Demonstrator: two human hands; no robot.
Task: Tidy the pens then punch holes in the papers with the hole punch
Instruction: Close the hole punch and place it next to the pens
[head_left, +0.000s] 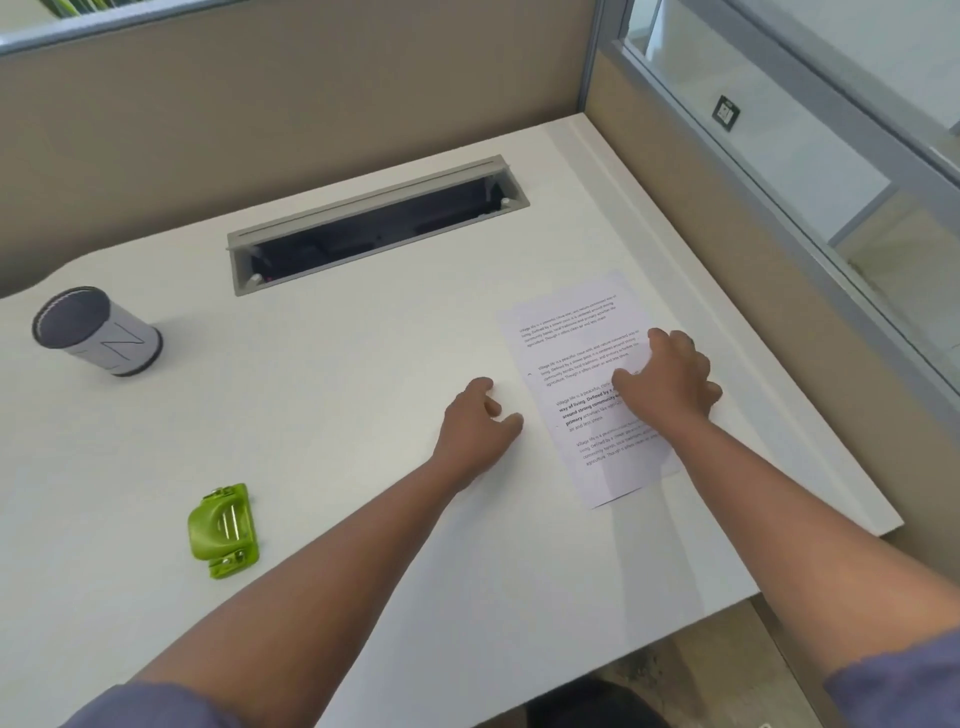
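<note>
likely the papers (587, 395), pressed flat near the worktop (363, 364) edge under the open right hand (670, 384), fan apart if dragged, left hand (478, 421) loose and empty, hole punch (223, 530) well apart.

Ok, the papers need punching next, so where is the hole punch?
The green hole punch lies on the desk's near left, in front of the pen cup, apart from both hands and the paper.

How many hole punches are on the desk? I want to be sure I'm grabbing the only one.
1. The green hole punch lies on the desk near its front left, well away from the papers and both hands.
</note>
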